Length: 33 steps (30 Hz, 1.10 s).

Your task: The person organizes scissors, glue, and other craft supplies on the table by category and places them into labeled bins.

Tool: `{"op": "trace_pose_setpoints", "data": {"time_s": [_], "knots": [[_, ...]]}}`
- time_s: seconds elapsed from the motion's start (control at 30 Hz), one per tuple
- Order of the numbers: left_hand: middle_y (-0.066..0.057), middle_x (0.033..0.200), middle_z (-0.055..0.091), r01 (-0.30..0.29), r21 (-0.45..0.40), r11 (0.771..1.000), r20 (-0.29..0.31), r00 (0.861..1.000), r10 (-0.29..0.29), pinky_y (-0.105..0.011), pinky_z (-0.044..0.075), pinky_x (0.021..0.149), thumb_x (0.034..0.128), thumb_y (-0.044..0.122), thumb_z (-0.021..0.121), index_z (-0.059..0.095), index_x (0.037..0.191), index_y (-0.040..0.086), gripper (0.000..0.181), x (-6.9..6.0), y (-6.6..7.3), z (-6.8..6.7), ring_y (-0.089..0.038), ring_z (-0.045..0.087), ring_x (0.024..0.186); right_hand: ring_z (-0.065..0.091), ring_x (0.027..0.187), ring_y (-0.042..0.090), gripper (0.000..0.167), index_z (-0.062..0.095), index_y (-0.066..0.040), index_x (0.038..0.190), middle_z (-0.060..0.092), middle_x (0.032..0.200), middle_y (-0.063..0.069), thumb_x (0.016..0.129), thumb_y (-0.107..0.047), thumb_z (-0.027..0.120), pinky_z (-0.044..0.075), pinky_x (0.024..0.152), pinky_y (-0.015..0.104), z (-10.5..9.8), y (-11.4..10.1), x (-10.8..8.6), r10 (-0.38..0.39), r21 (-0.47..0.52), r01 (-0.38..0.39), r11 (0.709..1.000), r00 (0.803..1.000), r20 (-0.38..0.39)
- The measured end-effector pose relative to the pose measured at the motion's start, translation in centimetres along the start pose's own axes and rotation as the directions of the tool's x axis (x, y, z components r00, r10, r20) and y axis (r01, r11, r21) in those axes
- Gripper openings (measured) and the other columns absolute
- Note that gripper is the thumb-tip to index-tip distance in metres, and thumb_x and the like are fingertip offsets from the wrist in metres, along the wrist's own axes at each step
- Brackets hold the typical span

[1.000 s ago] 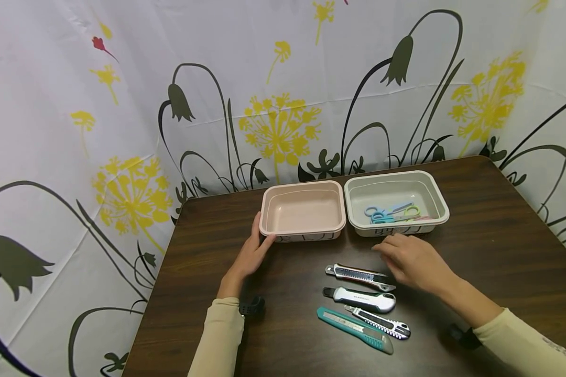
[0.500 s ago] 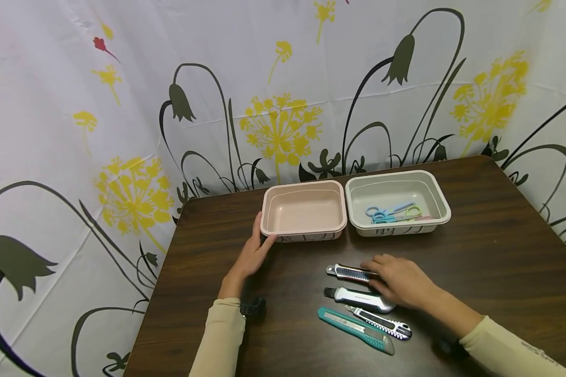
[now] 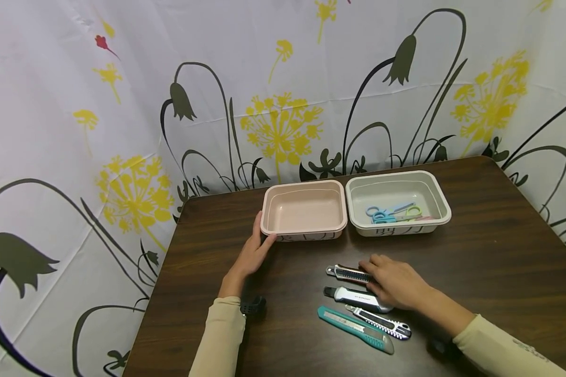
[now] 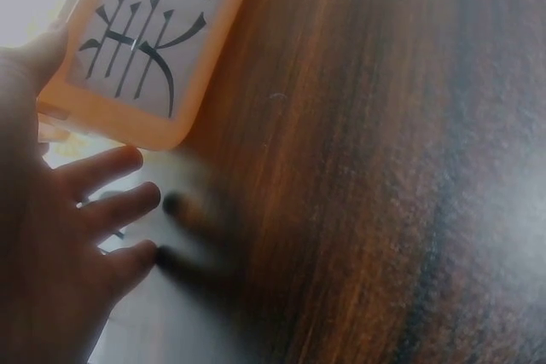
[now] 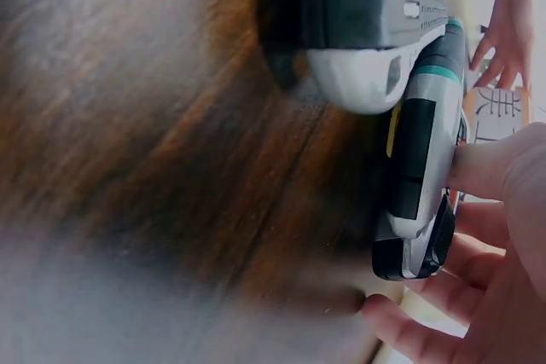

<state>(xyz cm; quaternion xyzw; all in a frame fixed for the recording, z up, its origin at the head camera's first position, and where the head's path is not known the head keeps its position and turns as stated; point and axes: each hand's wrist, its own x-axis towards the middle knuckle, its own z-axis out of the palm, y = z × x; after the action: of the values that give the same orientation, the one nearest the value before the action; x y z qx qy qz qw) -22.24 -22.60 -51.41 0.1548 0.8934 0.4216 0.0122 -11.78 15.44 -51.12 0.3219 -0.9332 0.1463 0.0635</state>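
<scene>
My left hand rests at the front left corner of the pink plastic box. Its thumb touches the front rim, and the other fingers stretch out straight along the left side. My right hand pinches the right end of the silver-and-dark utility knife, which lies farthest back in the row. Thumb and fingers stand on either side of that knife in the right wrist view. Just in front lie a white-and-black utility knife, a silver-and-black utility knife and a teal utility knife.
A pale grey box stands beside the pink one, with several scissors inside. Both boxes carry black lettering on their fronts. Behind the brown wooden table hangs a flower-patterned curtain.
My right hand has come down from the front of the grey box to the farthest utility knife. My left hand stays at the pink box.
</scene>
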Motion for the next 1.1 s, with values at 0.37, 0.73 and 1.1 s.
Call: {"op": "trace_pose_setpoints", "data": {"time_s": [0.37, 0.73, 1.1], "knots": [[-0.005, 0.161, 0.020, 0.004, 0.002, 1.000, -0.002, 1.000, -0.004, -0.055, 0.026, 0.111, 0.1018, 0.041, 0.051, -0.001, 0.158, 0.033, 0.077, -0.09, 0.19, -0.02, -0.030, 0.032, 0.141, 0.039, 0.067, 0.005, 0.032, 0.066, -0.011, 0.111, 0.043, 0.087, -0.007, 0.083, -0.019, 0.078, 0.034, 0.048, 0.021, -0.14, -0.36, -0.07, -0.026, 0.047, 0.027, 0.999, 1.000, -0.017], [-0.007, 0.161, 0.022, -0.041, -0.014, 0.999, -0.014, 0.999, 0.041, -0.053, 0.027, 0.111, 0.1023, 0.037, 0.052, -0.001, 0.158, 0.028, 0.077, 0.07, -0.22, 0.06, -0.027, 0.032, 0.141, 0.062, 0.079, 0.011, 0.026, 0.066, -0.013, 0.109, 0.061, 0.094, -0.005, 0.085, -0.015, 0.075, 0.050, 0.060, 0.031, -0.28, -0.40, -0.11, -0.061, 0.041, 0.063, 0.997, 0.998, -0.035], [-0.006, 0.161, 0.020, -0.043, -0.013, 0.999, -0.018, 0.999, 0.043, -0.054, 0.026, 0.111, 0.1020, 0.039, 0.052, 0.000, 0.159, 0.029, 0.077, 0.03, -0.09, 0.06, -0.027, 0.030, 0.142, 0.062, 0.081, 0.011, 0.023, 0.066, -0.016, 0.108, 0.063, 0.097, -0.006, 0.087, -0.016, 0.073, 0.049, 0.058, 0.029, -0.84, -0.24, 0.37, -0.087, 0.030, 0.090, 0.995, 0.991, -0.097]]}}
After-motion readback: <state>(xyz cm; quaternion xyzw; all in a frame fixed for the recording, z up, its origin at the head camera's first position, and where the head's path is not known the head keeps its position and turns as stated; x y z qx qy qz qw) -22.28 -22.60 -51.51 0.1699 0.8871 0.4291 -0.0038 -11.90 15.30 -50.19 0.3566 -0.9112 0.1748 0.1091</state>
